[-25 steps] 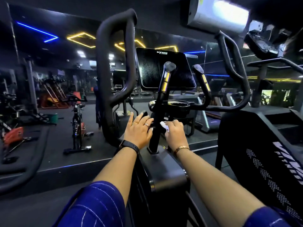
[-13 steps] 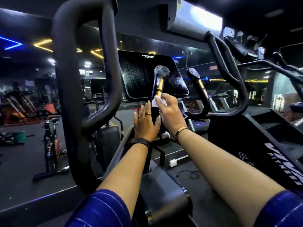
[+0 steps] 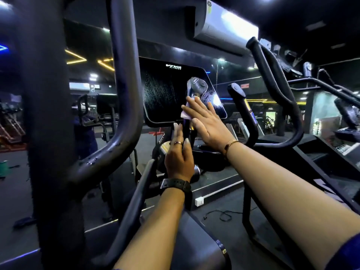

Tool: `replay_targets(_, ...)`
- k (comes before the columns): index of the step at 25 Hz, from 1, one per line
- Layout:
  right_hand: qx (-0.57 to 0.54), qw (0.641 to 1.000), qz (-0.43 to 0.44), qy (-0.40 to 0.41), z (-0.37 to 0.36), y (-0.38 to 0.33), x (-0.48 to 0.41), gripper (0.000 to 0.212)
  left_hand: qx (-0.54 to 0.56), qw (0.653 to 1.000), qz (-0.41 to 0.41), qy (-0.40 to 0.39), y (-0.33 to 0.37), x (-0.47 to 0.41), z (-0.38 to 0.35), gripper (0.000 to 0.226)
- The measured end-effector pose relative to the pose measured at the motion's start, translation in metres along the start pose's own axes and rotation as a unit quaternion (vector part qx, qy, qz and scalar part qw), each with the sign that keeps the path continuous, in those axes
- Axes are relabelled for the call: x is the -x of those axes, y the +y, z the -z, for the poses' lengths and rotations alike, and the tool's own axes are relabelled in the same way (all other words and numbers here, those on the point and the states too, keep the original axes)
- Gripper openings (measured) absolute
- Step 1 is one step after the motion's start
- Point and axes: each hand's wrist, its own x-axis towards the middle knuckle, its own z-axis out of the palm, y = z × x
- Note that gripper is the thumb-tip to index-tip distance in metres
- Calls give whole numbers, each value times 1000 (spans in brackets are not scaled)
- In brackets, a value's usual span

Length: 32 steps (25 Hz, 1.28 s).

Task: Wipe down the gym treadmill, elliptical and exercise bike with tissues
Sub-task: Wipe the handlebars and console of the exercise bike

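I stand at a black elliptical with a dark console screen (image 3: 165,94). Its inner left grip post (image 3: 195,86) rises in front of the screen. My right hand (image 3: 206,121) lies flat with straight fingers and presses a white tissue (image 3: 184,114) against that post, just below its rounded top. Only a small corner of the tissue shows under the fingers. My left hand (image 3: 179,158) rests against the same post lower down, fingers extended upward along it.
A thick moving handlebar (image 3: 124,94) curves close on the left; another handlebar (image 3: 272,84) curves on the right beside the second grip post (image 3: 243,108). A black machine (image 3: 321,162) stands at right. A mirror wall and a power strip (image 3: 199,201) lie ahead.
My right hand has slid the tissue up the grip post, from its base to near its top, and its fingers have straightened. The left hand followed upward. My head moved closer.
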Motion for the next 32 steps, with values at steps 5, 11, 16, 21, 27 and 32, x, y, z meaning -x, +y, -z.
replay_targets(5, -218, 973, -38, 69, -30, -2, 23, 56, -62, 997, -37, 8, 7, -26, -13, 68)
replay_targets(11, -88, 992, 9, 88, -5, 34, -32, 63, -134, 986, -98, -27, -1, -33, -13, 75)
replay_targets(16, -117, 965, -149, 181, -28, 29, -36, 71, -157, 977, -132, -64, 0, -44, -17, 80)
replay_targets(21, -119, 977, -54, 171, -15, 39, -61, 67, -147, 974, -162, -50, -9, -45, -21, 73)
replay_targets(27, -82, 984, -114, 111, -1, 52, -83, 72, -156, 972, -172, -44, -12, -46, -22, 72)
replay_targets(32, -43, 990, -63, 115, -13, 40, -71, 80, -164, 971, -169, -41, -14, -42, -22, 73)
